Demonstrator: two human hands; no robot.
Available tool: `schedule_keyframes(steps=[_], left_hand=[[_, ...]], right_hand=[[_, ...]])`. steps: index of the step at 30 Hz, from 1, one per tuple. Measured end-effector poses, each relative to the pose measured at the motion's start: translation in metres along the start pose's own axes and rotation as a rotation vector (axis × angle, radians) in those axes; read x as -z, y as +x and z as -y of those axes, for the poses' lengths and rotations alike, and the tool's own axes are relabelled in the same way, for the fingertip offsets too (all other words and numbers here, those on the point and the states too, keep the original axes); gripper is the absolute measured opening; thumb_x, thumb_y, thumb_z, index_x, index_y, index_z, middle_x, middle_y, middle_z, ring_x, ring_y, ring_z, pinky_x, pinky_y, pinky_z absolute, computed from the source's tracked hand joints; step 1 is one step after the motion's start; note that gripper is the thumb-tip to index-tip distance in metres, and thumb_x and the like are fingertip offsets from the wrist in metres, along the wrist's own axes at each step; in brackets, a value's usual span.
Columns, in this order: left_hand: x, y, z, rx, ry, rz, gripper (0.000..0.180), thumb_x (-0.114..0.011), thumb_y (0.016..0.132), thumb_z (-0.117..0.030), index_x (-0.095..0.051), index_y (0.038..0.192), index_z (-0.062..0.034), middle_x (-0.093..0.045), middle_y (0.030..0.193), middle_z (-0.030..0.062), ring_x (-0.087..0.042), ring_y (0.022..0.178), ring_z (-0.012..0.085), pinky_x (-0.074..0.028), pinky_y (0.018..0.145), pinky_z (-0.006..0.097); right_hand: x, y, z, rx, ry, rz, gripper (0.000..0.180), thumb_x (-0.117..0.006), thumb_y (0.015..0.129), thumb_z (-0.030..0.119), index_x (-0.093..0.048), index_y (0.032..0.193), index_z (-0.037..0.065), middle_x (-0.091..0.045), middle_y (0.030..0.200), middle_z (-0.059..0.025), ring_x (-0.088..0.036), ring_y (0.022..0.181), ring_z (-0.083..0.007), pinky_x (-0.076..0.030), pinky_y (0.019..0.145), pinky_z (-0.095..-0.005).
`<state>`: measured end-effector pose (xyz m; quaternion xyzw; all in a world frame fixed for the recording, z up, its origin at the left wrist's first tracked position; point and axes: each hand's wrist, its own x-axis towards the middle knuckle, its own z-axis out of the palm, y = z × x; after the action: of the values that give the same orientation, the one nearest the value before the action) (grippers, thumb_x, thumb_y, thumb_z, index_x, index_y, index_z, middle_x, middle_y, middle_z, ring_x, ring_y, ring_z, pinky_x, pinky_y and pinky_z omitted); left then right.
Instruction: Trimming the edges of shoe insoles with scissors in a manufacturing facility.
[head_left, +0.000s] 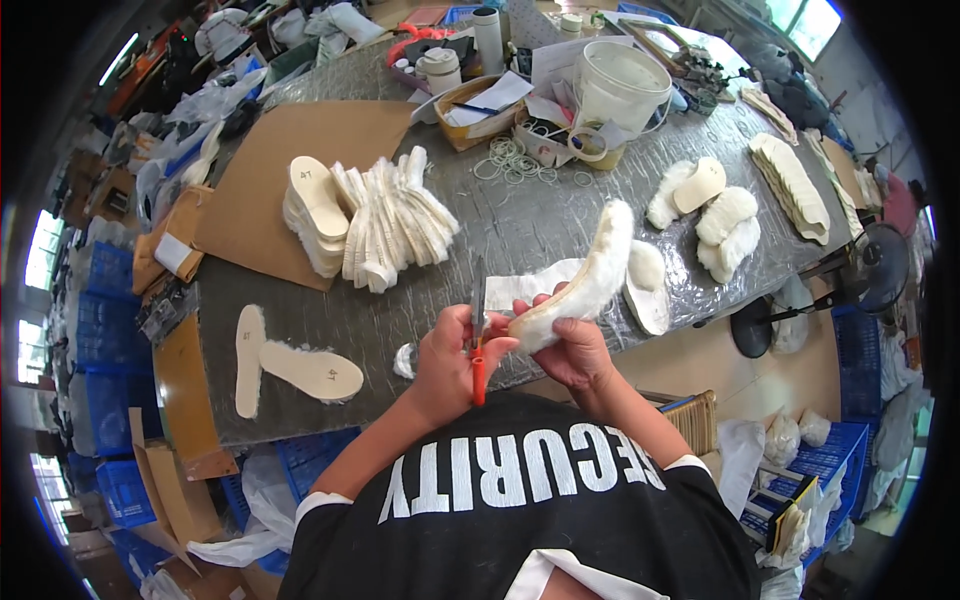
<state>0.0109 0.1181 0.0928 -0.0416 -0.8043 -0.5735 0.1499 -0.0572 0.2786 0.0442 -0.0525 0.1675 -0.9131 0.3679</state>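
Note:
My left hand (447, 358) is closed around scissors (479, 372) with orange handles, their dark blades pointing away from me. The fingertips of that hand come close to the heel end of a white fleece insole (590, 275); whether they touch it I cannot tell. My right hand (572, 350) grips this insole near its lower end, tilted up with the fluffy side to the right. Under and behind it lies a flat white piece (525, 283). Another fleece insole (647, 290) rests just to the right. A small white tuft (404, 360) sits left of my left hand.
Stacked insoles (385, 220) stand partly on a brown cardboard sheet (290, 150). Two insoles (312, 372) lie at left, several fluffy ones (727, 225) at right, beside a long row (790, 185). A clear bucket (622, 90), a basket (480, 110) and rubber bands (513, 160) occupy the back.

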Motion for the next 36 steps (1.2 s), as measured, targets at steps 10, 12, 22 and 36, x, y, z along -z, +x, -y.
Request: schedule_keyframes(steps=[10, 12, 22, 36], left_hand=[[0.033, 0.004, -0.021, -0.227, 0.819, 0.123, 0.035, -0.067, 0.073, -0.014, -0.045, 0.097, 0.0000, -0.052, 0.089, 0.0138, -0.055, 0.081, 0.0314, -0.045, 0.069, 0.039], [0.035, 0.005, -0.024, -0.235, 0.869, 0.122, 0.032, -0.065, 0.073, -0.014, -0.046, 0.095, -0.0006, -0.052, 0.088, 0.0125, -0.055, 0.081, 0.0296, -0.045, 0.069, 0.038], [0.047, 0.007, -0.029, -0.175, 1.045, 0.211, 0.031, -0.062, 0.075, -0.011, -0.046, 0.098, -0.0003, -0.050, 0.089, 0.0118, -0.054, 0.082, 0.0264, -0.045, 0.071, 0.036], [0.046, 0.010, -0.024, -0.215, 1.135, 0.268, 0.025, -0.056, 0.078, -0.012, -0.047, 0.097, 0.0010, -0.052, 0.086, 0.0127, -0.055, 0.078, 0.0255, -0.046, 0.069, 0.035]], right_hand=[[-0.025, -0.003, 0.019, 0.194, 0.067, -0.004, 0.043, -0.066, 0.071, -0.002, -0.050, 0.105, 0.018, -0.059, 0.101, -0.0040, -0.054, 0.107, -0.0294, -0.035, 0.095, -0.0623], [-0.025, -0.003, 0.019, 0.204, -0.030, -0.073, 0.043, -0.069, 0.070, 0.001, -0.050, 0.103, 0.021, -0.055, 0.103, -0.0003, -0.051, 0.107, -0.0234, -0.037, 0.096, -0.0541], [-0.040, -0.006, 0.009, 0.184, -0.049, -0.213, 0.047, -0.069, 0.069, 0.002, -0.050, 0.107, 0.021, -0.055, 0.107, -0.0026, -0.049, 0.111, -0.0274, -0.038, 0.093, -0.0562], [-0.044, -0.011, 0.006, 0.121, -0.032, -0.294, 0.051, -0.066, 0.071, 0.004, -0.047, 0.114, 0.021, -0.054, 0.113, -0.0053, -0.046, 0.115, -0.0305, -0.032, 0.095, -0.0653]])
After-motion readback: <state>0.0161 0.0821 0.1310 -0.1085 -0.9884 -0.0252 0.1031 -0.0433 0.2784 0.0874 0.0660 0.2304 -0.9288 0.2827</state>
